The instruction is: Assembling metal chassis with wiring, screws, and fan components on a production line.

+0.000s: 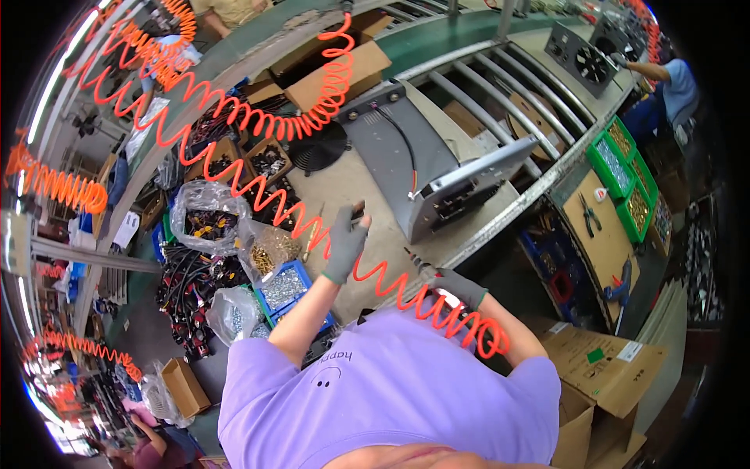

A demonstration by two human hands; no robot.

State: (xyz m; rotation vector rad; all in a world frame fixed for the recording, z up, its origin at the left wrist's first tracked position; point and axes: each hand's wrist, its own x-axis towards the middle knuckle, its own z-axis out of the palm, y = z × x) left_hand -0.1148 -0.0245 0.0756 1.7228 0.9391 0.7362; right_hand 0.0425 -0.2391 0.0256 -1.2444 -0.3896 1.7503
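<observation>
One gloved left hand (348, 244), fingers parted, appears empty; the right hand (462, 289) grips a power driver (426, 269) near the grey metal panel (383, 152) on the surface (320, 194). Good handling likely means keeping the coiled orange hose (475, 331) clear of the driver's tip (409, 252).

Counted up: two gloved hands (346, 246), one driver-like tool (419, 263), two large grey panels (383, 148) and one round black grille (316, 150). Three clear bags (186, 205) — and two blue trays (287, 305). One pair of pliers (591, 219), one blue-handled tool (619, 290), at least four green bins (627, 222). Orange coiled hoses (74, 193) number several (overlap prevents an exact count).
</observation>
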